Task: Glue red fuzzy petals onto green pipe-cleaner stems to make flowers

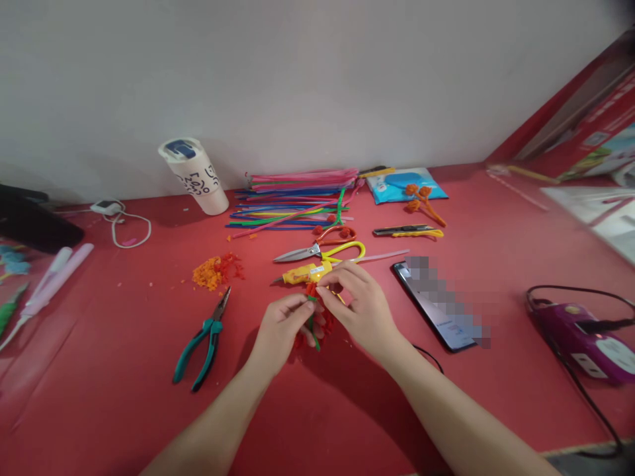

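Note:
Both my hands meet over the middle of the red table (347, 410). My left hand (280, 330) pinches a small red pipe-cleaner flower with a green stem (313, 327). My right hand (362, 307) is curled over the same piece, fingertips pressed on its top. Just behind them lie a yellow glue gun (302, 273) and yellow-handled scissors (322, 251).
Teal-handled pliers (206, 340) lie left of my hands, with orange and red fluff scraps (215, 270) behind them. Coloured pipe cleaners (297, 198), a white cup (196, 175) and a blue packet (404, 185) sit by the wall. A phone (439, 304) and a purple device (580, 337) are at the right.

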{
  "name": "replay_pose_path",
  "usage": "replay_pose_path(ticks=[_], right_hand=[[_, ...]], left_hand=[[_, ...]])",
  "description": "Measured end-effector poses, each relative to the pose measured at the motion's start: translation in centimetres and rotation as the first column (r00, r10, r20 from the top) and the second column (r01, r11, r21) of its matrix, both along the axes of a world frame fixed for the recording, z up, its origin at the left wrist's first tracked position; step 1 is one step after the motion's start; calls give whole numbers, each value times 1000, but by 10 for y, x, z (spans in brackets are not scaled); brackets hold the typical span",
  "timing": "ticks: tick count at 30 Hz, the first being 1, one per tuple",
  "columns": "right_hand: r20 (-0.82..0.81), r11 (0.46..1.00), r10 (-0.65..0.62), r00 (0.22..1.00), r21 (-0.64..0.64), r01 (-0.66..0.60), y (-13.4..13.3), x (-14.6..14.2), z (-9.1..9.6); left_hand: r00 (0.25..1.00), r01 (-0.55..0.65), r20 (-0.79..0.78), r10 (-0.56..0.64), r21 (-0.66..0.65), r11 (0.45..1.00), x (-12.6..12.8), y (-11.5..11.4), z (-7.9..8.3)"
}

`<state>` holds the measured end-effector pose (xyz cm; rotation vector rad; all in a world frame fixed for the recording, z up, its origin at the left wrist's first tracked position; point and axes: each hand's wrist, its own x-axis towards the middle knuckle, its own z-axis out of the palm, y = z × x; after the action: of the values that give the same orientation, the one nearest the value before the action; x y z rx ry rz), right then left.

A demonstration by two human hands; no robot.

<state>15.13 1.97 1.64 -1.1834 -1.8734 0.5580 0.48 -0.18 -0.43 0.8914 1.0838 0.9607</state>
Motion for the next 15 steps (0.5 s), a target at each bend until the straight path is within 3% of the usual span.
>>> replay_pose_path(ticks=[6, 15], right_hand=[[133, 949, -19, 991, 314, -24, -4, 1, -6], [237, 925, -45, 970, 377, -49, -3, -1, -10]], left_hand=[[998, -16, 61, 15, 19, 1000, 0, -1, 1], [998, -26, 52, 25, 10, 1000, -1, -1, 0]])
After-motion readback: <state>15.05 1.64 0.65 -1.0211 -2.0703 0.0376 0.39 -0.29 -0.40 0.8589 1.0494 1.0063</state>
